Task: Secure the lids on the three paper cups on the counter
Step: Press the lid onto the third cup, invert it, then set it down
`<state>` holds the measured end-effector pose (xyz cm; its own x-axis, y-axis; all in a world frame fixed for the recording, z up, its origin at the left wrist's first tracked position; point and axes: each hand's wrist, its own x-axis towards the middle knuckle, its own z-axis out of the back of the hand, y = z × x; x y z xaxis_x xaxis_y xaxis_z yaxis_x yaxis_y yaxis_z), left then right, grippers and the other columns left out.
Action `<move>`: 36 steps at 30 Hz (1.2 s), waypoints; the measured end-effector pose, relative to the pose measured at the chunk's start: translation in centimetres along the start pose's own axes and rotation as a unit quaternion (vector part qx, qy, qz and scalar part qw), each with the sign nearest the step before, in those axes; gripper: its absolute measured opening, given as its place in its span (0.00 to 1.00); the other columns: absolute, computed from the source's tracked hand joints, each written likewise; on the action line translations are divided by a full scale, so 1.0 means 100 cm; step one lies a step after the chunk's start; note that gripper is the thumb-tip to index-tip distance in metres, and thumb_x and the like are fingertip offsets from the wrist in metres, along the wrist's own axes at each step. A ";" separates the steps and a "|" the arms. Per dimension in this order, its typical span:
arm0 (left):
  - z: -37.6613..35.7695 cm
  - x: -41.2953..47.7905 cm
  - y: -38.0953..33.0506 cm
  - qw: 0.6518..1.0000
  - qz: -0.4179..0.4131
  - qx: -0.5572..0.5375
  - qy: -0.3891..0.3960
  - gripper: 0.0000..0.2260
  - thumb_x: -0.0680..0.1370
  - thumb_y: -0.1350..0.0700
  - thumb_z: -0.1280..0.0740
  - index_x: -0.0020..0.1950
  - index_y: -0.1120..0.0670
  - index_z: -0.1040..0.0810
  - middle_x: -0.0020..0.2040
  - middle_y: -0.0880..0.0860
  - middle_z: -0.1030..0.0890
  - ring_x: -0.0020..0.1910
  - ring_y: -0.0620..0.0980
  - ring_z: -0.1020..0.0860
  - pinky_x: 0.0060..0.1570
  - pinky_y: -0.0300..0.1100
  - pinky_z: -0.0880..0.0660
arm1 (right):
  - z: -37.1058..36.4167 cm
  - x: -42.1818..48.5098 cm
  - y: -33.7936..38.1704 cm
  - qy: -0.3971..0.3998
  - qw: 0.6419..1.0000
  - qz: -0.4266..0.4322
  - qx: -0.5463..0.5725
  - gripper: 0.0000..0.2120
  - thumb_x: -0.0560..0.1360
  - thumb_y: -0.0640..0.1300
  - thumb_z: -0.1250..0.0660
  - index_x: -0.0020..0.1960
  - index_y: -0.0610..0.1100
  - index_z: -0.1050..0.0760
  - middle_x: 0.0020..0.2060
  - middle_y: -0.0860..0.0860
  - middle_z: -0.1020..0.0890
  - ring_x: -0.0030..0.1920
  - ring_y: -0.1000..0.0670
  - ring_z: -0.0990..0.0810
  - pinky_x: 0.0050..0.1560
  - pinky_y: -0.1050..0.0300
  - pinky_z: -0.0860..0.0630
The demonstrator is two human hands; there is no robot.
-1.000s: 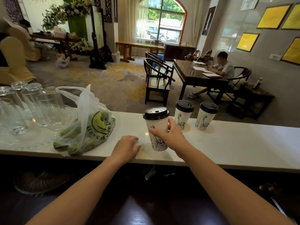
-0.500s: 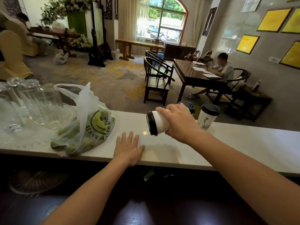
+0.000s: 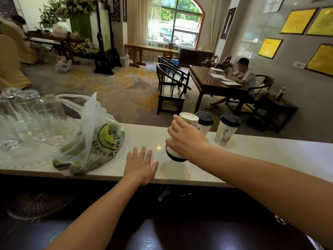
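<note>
My right hand (image 3: 185,139) grips a white paper cup (image 3: 189,119) that is turned upside down above the white counter (image 3: 270,156). Its black lid (image 3: 177,157) points down, just above the counter, and its white base faces up. Two more white printed cups stand upright behind it, each with a black lid on: the middle cup (image 3: 204,123), partly hidden by my hand, and the right cup (image 3: 226,130). My left hand (image 3: 140,165) lies flat on the counter to the left of the held cup, fingers spread, holding nothing.
A clear plastic bag (image 3: 93,139) of green fruit with a smiley print sits on the counter's left part. Several upturned glasses (image 3: 41,120) stand at the far left. Beyond the counter are dark chairs, a table with a seated person, and carpet.
My right hand lifted the front cup off the counter, tipped it sideways, then turned it fully upside down. My left hand opened from a loose fist to lie flat.
</note>
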<state>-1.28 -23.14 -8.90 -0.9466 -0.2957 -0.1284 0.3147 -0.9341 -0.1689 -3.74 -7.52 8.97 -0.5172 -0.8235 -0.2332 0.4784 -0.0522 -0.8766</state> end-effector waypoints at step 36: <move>0.064 0.046 -0.022 0.844 -0.067 -0.522 -0.102 0.25 0.73 0.57 0.25 0.68 0.50 0.28 0.61 0.48 0.19 0.60 0.49 0.20 0.60 0.52 0.22 | -0.073 0.069 0.035 -0.146 0.169 -0.274 0.935 0.25 0.77 0.27 0.35 0.71 0.43 0.25 0.64 0.48 0.18 0.65 0.45 0.20 0.60 0.51 0.20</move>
<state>-6.75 -23.71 -2.81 -0.9375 -0.3291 0.1128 -0.0067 -0.3071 -0.9517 -10.86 -9.27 1.16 -0.9215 -0.3833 -0.0626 -0.0558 -0.0288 0.9980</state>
